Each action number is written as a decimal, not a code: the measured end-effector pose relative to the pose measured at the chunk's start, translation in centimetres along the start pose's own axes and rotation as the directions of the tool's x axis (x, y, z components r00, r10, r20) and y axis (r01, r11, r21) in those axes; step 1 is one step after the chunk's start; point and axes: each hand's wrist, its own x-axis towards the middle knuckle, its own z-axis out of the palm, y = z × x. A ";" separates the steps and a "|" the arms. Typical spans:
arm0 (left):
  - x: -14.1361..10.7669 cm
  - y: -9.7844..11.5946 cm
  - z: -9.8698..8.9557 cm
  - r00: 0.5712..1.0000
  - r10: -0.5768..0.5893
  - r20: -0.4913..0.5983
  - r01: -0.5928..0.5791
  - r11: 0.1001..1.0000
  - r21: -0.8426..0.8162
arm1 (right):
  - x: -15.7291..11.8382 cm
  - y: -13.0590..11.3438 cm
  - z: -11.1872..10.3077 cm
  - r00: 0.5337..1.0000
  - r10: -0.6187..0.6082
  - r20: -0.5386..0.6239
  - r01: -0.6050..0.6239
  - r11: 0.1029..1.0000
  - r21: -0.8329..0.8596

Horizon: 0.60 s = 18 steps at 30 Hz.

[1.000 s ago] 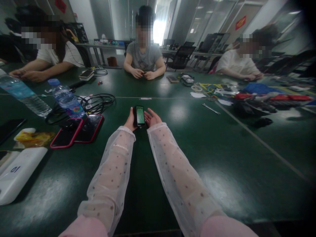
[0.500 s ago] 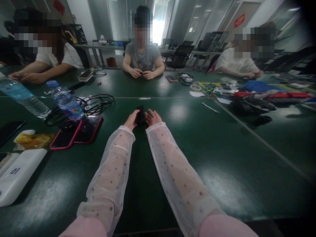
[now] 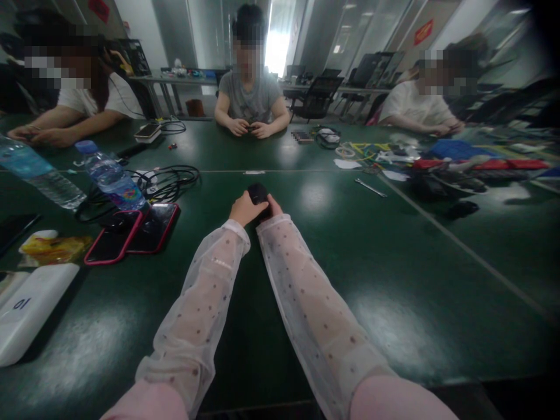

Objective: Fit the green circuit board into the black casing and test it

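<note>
Over the green table (image 3: pixel 332 274), the left hand (image 3: pixel 245 209) grasps a black device (image 3: pixel 257 191); the right hand (image 3: pixel 274 205) touches its right side, gripping or not I cannot tell. The device extends just beyond both hands, long axis seemingly pointing away.

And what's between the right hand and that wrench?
In the head view, only bare green tabletop with reflected light lies between the right hand and the wrench.
</note>
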 end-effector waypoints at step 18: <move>-2.9 2.7 1.2 0.983 0.060 -0.171 -0.045 0.995 0.088 | -1.5 0.4 -0.1 0.983 -0.092 0.158 0.087 0.996 0.033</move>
